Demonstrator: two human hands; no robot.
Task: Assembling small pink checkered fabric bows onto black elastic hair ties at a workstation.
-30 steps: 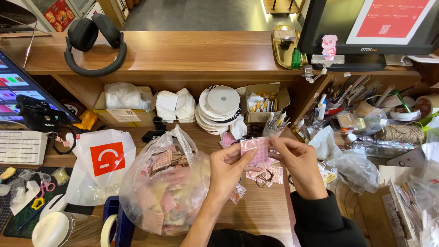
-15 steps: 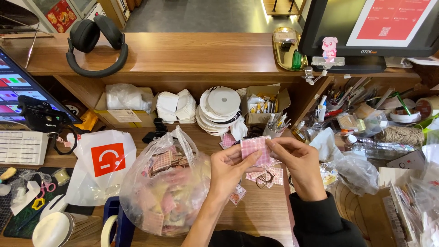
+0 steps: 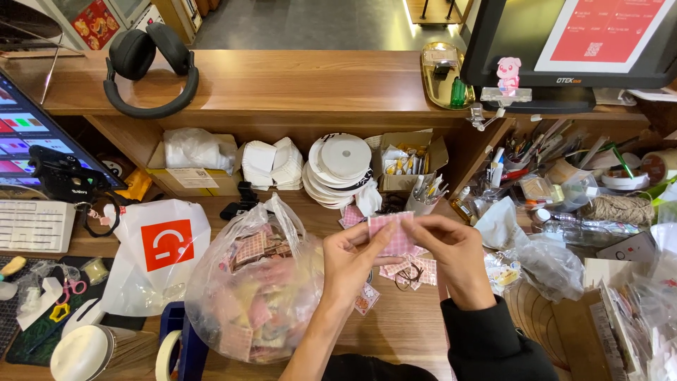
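Pink checked packet [image 3: 392, 233]: pinched at its two top corners between left hand [image 3: 356, 262] and right hand [image 3: 458, 259], both grips closed on it, above the counter [image 3: 402, 331]. Best kept taut and level, thumbs near the edges. At nine o'clock, clear bag [image 3: 255, 286] of similar packets; at twelve, stacked white lids [image 3: 338, 166].

A shop's cash desk: a wooden counter [image 3: 296, 81] carries a checkout screen [image 3: 585, 42], with stacked paper lids [image 3: 338, 166], a keyboard [image 3: 32, 226] and a printed carrier bag [image 3: 159, 254] below.
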